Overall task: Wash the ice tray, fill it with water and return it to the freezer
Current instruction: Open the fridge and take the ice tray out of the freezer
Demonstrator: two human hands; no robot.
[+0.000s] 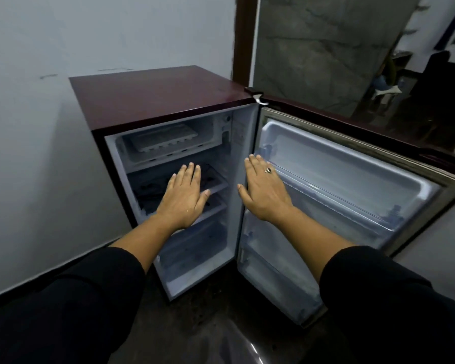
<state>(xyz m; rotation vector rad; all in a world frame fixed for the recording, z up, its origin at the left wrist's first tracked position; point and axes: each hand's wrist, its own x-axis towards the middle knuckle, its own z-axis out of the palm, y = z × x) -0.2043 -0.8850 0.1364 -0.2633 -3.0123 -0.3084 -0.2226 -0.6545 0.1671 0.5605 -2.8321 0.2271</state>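
A small maroon fridge stands against the white wall with its door swung wide open to the right. A white ice tray lies in the freezer compartment at the top of the fridge. My left hand is held flat, fingers straight, in front of the middle shelves, below the tray and holding nothing. My right hand, with a ring on one finger, is also flat and empty, in front of the fridge's right inner wall near the door hinge side.
Wire shelves sit behind my left hand; the lower fridge space looks bare. The door's inner racks hold nothing visible. A dark doorway and marble-patterned wall lie behind the door. The floor is dark.
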